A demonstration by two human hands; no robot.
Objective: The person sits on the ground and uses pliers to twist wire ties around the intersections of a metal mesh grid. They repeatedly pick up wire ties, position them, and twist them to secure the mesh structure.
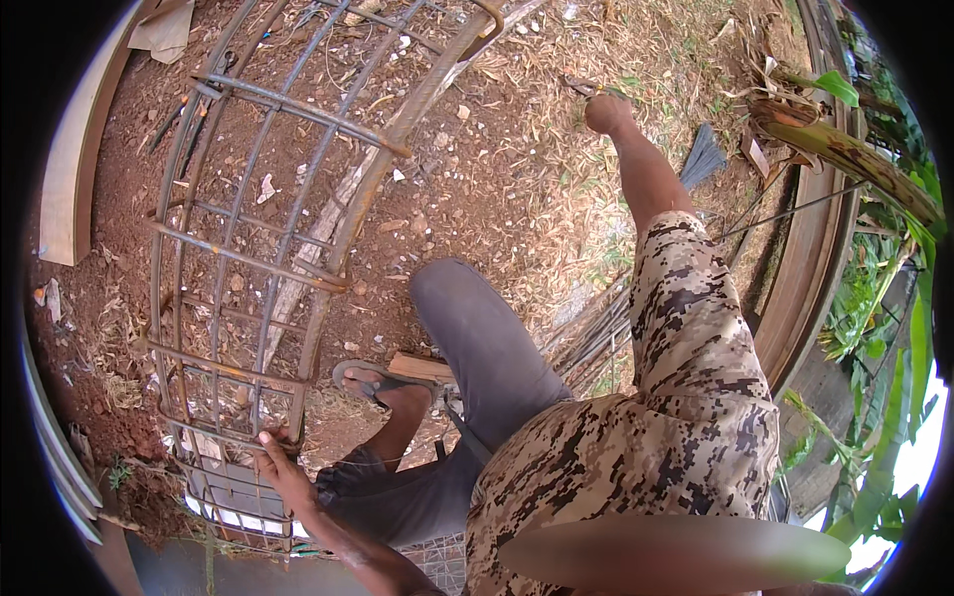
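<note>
A long cage of rusty steel reinforcing bars [260, 260], tied with cross stirrups, runs along my left side. My left hand [283, 472] is closed around a bar at its near end, the thumb on top and the other fingers partly hidden. My right arm stretches far out to the front right. In that fist, my right hand [608, 114] grips a dark pair of pincers [578, 83], close above the straw-covered ground; their jaws point left. A fanned bundle of thin grey tie wires [704, 155] lies to the right of my forearm.
A wooden strip [328, 223] lies under the cage, and a short wood block [421, 367] sits by my sandalled foot [383, 382]. Thin rods [596, 348] lie beside my right knee. Boards [810, 258] and a cut plant stem [845, 149] border the right; a plank [75, 169] stands left.
</note>
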